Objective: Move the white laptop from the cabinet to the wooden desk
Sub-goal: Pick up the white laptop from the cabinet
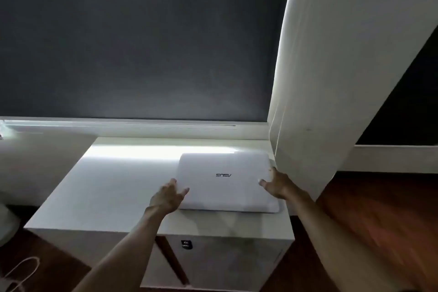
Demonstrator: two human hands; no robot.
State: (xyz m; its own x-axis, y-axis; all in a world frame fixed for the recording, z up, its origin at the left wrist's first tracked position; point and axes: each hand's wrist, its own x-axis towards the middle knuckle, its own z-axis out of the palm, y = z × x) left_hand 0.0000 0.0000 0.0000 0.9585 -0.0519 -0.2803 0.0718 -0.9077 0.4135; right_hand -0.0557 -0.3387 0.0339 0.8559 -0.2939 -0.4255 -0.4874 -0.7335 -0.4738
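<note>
A closed white laptop (225,182) lies flat on the right half of the white cabinet (113,187), its logo upside down to me. My left hand (167,197) is at the laptop's left edge, fingers spread, thumb resting on the lid. At the right edge is my right hand (275,184), fingers spread around that side. Both hands touch the laptop's sides; a firm grip does not show. The laptop rests on the cabinet top. The wooden desk is out of view.
A dark roller blind (142,42) covers the window behind the cabinet. A white curtain (331,66) hangs close to the laptop's right side. Dark wooden floor (379,220) lies to the right. A white cable (21,272) loops on the floor at bottom left.
</note>
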